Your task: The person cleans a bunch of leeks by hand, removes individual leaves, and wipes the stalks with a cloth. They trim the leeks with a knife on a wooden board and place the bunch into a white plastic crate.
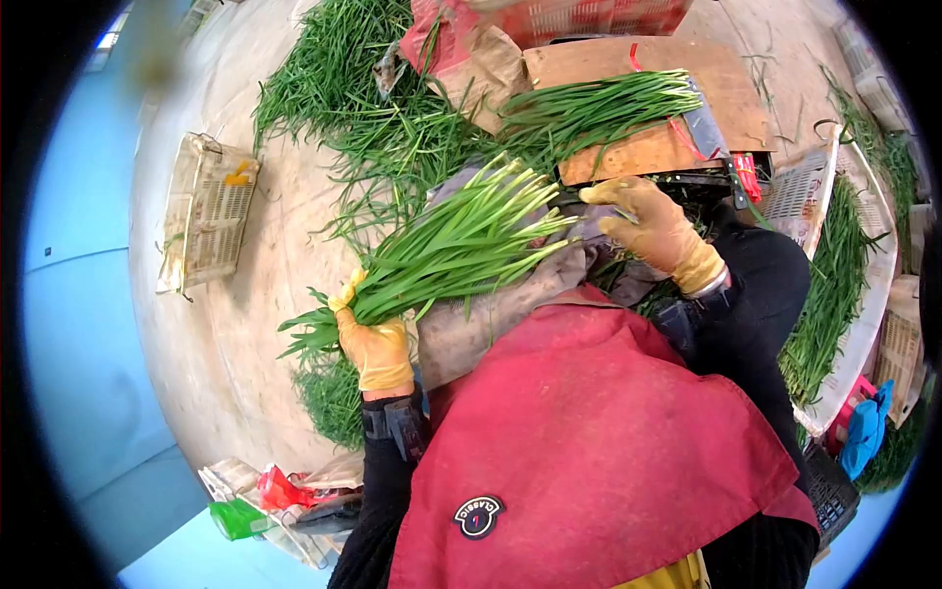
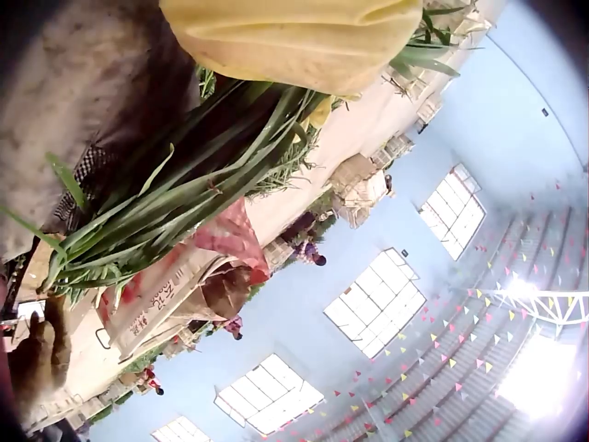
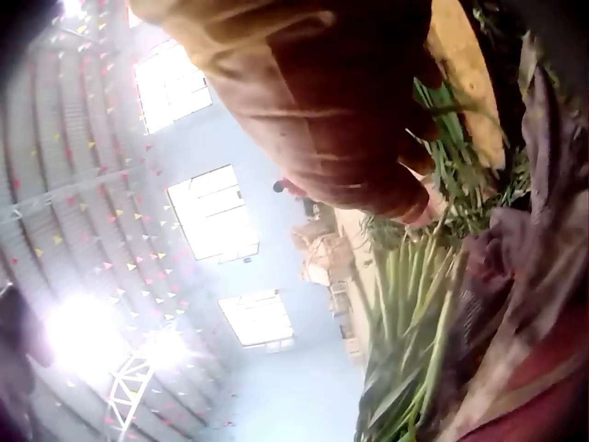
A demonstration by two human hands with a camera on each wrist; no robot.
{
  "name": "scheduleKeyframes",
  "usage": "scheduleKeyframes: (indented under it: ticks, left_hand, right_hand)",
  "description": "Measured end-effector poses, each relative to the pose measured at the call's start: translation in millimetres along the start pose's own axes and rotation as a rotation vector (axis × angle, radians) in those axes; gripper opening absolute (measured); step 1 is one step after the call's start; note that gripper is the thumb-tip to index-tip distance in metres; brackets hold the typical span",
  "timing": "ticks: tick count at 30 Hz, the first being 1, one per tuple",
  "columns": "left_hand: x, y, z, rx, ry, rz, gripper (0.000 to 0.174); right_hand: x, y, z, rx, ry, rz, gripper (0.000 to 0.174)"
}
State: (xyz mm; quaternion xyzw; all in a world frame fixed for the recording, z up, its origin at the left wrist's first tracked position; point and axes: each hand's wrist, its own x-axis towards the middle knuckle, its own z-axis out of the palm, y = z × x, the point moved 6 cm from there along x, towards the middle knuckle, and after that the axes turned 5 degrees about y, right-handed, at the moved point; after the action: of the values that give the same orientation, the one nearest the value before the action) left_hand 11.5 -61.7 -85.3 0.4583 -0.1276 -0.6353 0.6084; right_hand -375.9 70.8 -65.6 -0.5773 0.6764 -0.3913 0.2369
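A bunch of long green stalks lies slanting across the person's lap, pale ends toward the upper right. The left hand, in a yellow glove, grips its leafy end; in the left wrist view the glove covers the top of the leaves. The gloved right hand is raised just right of the pale ends, fingers bent, with a small bit at the fingertips. In the right wrist view that hand hangs over the pale stalk ends; whether it touches them I cannot tell.
Another bundle lies on a brown board beside a wide blade. Loose greens are heaped at the top. A plastic crate stands left; a crate with greens is at the right.
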Motion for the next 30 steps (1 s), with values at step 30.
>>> scheduleKeyframes:
  ticks: [30]
  left_hand:
    - [5, 13, -4, 0.061, 0.0, 0.104, 0.031]
  right_hand:
    - [6, 69, 49, 0.267, 0.029, 0.337, 0.017]
